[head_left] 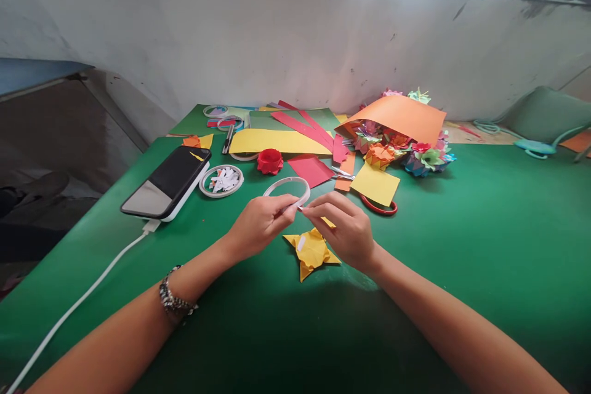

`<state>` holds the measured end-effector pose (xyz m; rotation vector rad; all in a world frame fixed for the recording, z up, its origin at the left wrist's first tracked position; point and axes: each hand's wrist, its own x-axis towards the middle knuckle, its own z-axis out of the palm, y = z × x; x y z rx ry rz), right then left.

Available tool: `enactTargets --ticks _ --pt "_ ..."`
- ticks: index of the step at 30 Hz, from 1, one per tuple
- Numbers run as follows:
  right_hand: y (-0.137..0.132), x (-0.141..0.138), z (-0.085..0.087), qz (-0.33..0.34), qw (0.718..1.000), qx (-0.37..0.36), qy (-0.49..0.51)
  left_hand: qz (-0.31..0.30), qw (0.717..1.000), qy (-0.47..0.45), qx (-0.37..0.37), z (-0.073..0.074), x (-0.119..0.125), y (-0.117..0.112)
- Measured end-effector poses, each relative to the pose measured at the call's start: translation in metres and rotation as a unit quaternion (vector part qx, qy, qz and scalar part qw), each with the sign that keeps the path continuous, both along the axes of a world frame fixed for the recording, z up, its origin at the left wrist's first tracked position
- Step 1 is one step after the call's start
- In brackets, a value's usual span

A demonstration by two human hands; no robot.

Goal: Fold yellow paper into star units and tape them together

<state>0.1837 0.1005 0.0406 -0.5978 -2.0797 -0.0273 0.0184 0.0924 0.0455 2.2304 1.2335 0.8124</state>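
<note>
At the bottom of the frame two bare forearms reach in over the green table, the one on the left wearing a beaded bracelet. Just above them, in the lower middle, a folded yellow paper shape lies flat on the cloth with a small white patch on it.

Directly over that shape the hands meet. The left hand is curled nearly closed, thumb and fingers gripping the near edge of a white tape roll held just off the table. The right hand has its thumb and forefinger pinched tight on a short white end coming off the roll, with the other fingers loosely bent.

To the left, a white cable runs up to a dark phone. Just beside the phone is a second ring with white scraps inside. Behind the hands sit a red paper flower, a red sheet and a yellow square lying over red scissor handles.

Further back lie a long yellow sheet and red strips. At centre right, an orange sheet leans over a heap of paper flowers. A pale wall closes off the top.
</note>
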Motion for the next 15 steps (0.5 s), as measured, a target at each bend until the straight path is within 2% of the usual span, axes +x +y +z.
enactTargets --ticks 9,13,14,15 --pt "0.002 0.002 0.000 0.041 0.998 0.034 -0.015 -0.046 0.984 -0.105 -0.135 0.011 -0.001 0.000" --pt "-0.001 0.003 0.003 0.064 0.998 -0.008 0.013 -0.062 0.970 -0.157 -0.177 0.011 -0.005 0.006" --pt "-0.002 0.004 0.004 0.072 0.997 -0.028 0.026 -0.055 0.968 -0.165 -0.178 0.010 -0.008 0.010" --pt "-0.003 0.005 0.006 0.081 0.994 -0.053 0.041 -0.016 0.971 -0.173 -0.163 0.010 -0.012 0.013"
